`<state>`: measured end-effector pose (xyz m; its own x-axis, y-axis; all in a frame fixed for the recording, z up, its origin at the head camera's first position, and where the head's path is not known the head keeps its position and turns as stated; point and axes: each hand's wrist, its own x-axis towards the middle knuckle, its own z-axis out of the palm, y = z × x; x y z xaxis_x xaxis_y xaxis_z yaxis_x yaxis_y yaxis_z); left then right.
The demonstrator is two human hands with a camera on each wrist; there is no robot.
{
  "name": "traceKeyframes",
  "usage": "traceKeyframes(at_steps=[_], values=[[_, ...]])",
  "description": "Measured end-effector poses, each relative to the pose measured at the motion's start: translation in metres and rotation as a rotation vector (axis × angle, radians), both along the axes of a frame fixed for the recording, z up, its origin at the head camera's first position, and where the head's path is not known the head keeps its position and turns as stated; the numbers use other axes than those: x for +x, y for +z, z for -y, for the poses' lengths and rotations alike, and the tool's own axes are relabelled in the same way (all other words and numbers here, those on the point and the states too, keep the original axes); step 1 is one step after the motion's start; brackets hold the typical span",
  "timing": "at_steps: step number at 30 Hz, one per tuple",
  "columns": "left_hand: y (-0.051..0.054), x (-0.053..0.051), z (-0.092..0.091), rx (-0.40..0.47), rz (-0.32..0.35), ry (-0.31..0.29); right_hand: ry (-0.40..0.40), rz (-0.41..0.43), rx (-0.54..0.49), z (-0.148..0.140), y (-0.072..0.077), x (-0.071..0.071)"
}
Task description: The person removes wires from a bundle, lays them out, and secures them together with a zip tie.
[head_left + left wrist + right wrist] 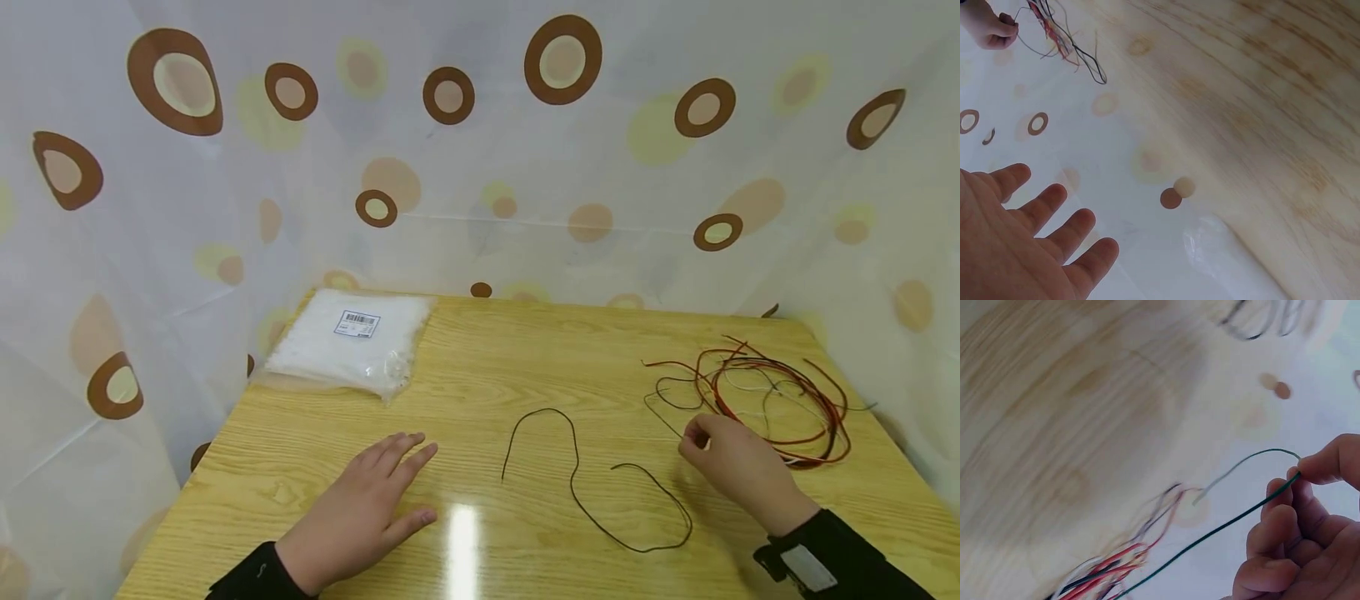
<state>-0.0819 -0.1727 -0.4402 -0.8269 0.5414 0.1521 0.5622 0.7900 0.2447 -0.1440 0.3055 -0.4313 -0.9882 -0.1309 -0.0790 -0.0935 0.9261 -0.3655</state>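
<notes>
The green wire [1216, 531] is showing clearly in the right wrist view, where we are seeing it pinched between the thumb and fingertip of the right hand [1316, 547]. One length is running down toward the wire bundle [1107, 572], whose red, white and dark strands are lying blurred on the side away from the palm; the other length is arching from the fingertips to a faint tip near that bundle.

In the head view, we are finding that same pinch just in front of the right hand, the held wire showing as a thin dark line, with the bundle coiling on the table [487, 358] right beside and beyond this hand. Between the hands, we are seeing a black wire [577, 454] lying in a loose S-curve, touching neither. The left hand [356, 504] is holding nothing, its fingers stretching out and its thumb standing apart. Beyond it, a clear bag [352, 350] with a white label [357, 324] is resting, and a dotted curtain [480, 167] is hanging farther off.

In the left wrist view, we are seeing the left hand's fingers spreading, while the right hand is gripping the wire well apart from it.
</notes>
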Motion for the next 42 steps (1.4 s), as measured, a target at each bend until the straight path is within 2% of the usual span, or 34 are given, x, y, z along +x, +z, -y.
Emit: traceKeyframes(at_steps=[11,19,24,28,31,36,42], values=[[0.001,0.004,0.000,0.015,0.004,0.008,0.038,-0.175,-0.060,0.062,0.032,0.027],[0.002,0.007,0.003,0.036,0.020,0.021,0.146,-0.245,-0.051,0.113,0.041,0.045],[0.003,0.009,0.004,0.033,-0.027,0.044,0.261,-0.287,-0.054,0.150,0.037,0.054],[0.003,0.010,0.006,0.024,-0.077,0.050,0.361,-0.280,-0.073,0.175,0.029,0.058],[0.003,0.011,0.007,0.022,-0.083,0.060,0.416,-0.253,-0.066,0.190,0.019,0.058],[0.003,0.012,0.010,0.017,-0.100,0.076,0.454,-0.183,-0.028,0.211,0.003,0.056],[0.004,0.014,0.013,0.016,-0.117,0.082,0.493,-0.145,0.003,0.222,-0.013,0.053]])
